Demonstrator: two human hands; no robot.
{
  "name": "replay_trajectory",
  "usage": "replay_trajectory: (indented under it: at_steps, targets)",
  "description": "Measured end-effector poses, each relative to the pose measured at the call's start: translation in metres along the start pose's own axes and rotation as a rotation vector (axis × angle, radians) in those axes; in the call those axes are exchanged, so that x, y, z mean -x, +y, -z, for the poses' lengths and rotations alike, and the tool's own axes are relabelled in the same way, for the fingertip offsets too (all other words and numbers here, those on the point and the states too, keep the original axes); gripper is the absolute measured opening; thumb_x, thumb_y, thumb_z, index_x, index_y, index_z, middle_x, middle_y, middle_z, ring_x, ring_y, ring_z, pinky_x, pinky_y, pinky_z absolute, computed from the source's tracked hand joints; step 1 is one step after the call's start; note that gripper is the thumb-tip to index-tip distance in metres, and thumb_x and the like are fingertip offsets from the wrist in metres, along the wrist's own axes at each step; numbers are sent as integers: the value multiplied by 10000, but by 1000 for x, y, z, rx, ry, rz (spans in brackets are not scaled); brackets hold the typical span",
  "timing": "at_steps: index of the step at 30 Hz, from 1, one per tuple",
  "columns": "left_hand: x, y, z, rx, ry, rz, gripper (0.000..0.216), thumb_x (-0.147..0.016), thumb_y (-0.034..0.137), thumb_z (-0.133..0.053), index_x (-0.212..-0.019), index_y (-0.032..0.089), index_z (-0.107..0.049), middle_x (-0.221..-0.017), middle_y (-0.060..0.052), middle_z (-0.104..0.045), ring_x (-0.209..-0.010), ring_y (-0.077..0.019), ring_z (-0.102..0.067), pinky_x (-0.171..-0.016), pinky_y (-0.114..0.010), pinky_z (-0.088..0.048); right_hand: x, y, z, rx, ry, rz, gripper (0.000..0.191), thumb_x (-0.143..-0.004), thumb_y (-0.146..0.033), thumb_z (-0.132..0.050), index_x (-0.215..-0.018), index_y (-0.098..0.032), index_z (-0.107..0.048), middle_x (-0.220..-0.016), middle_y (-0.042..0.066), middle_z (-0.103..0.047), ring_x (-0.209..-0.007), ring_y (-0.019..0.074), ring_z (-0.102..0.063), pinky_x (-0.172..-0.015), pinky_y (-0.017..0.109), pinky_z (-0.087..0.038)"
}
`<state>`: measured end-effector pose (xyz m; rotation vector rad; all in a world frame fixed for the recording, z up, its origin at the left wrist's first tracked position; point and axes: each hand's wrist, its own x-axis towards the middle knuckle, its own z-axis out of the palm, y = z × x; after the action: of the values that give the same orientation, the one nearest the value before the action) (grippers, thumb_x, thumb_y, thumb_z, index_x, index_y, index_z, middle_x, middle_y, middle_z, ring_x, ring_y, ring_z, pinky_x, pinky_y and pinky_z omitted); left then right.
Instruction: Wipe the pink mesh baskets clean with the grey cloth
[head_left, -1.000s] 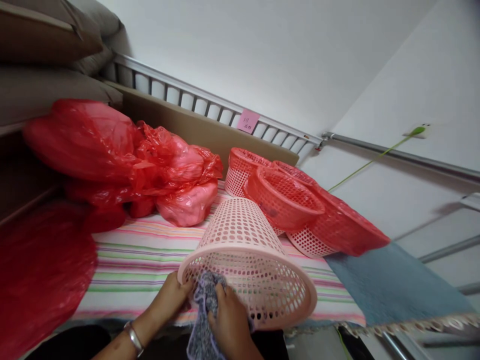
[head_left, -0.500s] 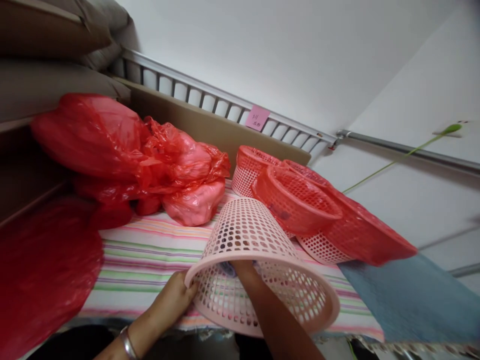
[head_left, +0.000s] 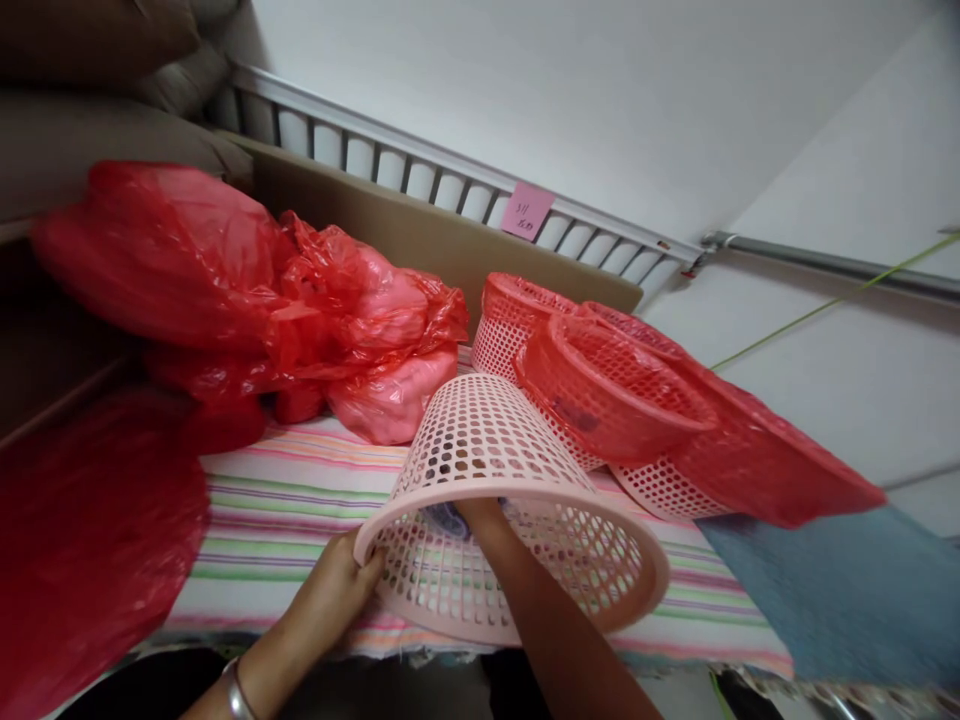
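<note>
A pink perforated plastic basket (head_left: 491, 430) lies on its side with its wide mouth facing me. My left hand (head_left: 346, 578) is closed around the left of its rim, thumb on the inside. My right hand (head_left: 478, 510) reaches deep into the basket, its fingers mostly hidden and only partly showing through the holes. A bluish-grey cloth (head_left: 448, 520) bunches at that hand, against the inner wall. Behind to the right stand more pink baskets, one of them (head_left: 600, 390) covered over its top with red plastic film.
Red plastic bags (head_left: 375, 310) with pink contents are heaped at the back left. A striped cloth (head_left: 292, 520) covers the surface, with a blue mat (head_left: 847, 590) at the right. Beyond run a white railing (head_left: 420, 185) with a pink note (head_left: 527, 210) and a metal pipe (head_left: 825, 262).
The basket and both hands have shifted slightly left and up in view, as the camera has turned a little. My left hand keeps its hold on the rim; the right stays inside.
</note>
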<state>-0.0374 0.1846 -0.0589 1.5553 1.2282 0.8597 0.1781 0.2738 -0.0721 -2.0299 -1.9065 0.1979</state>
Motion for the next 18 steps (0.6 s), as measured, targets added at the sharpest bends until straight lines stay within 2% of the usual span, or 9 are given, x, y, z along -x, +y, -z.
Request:
replay_trajectory:
  at_steps: [3,6,9,11,14,18]
  targets:
    - [0,0,-2,6,38,9,207,-760,265,-478,-724,153,-648,-640,-48,-684,-697,-240,-641,-618,-278,-476,38,-11,5,74,-31,0,384,-816,-248,-531,-1189,-167,-573,-1178,130,-601,-1098,273,-546,-944,402,-413]
    - [0,-2,-3,17,40,15,197,-756,258,-483,-694,163,-644,-576,-28,-663,-672,-233,-642,-579,-261,-462,96,-22,9,154,-107,-4,467,-720,-218,-546,-1184,-163,-561,-1145,146,-606,-1044,289,-573,-888,384,-446]
    - [0,-3,-3,-2,27,-27,218,-766,255,-478,-704,150,-659,-626,-36,-692,-632,-215,-636,-577,-255,-448,147,-29,13,167,-199,-22,425,-682,-229,-554,-1107,-218,-579,-1144,117,-597,-1058,281,-565,-900,377,-443]
    - [0,-4,-3,-17,27,-52,231,-770,256,-478,-725,140,-672,-671,-50,-711,-644,-219,-641,-602,-261,-451,165,-31,16,151,-238,-27,447,-661,-223,-561,-1107,-232,-570,-1185,111,-578,-1080,280,-556,-919,380,-436]
    - [1,-4,-1,-31,10,-63,241,-775,248,-473,-766,133,-685,-706,-63,-722,-679,-229,-651,-628,-266,-453,164,-28,21,156,-258,-10,417,-661,-230,-550,-1077,-230,-577,-1124,103,-606,-1022,280,-586,-888,385,-453]
    - [1,-3,2,-86,-10,-59,237,-765,209,-463,-764,132,-688,-723,-73,-728,-695,-234,-660,-637,-266,-447,119,-19,20,235,-160,-23,461,-707,-239,-516,-1163,-186,-560,-1069,124,-636,-984,290,-605,-836,380,-468]
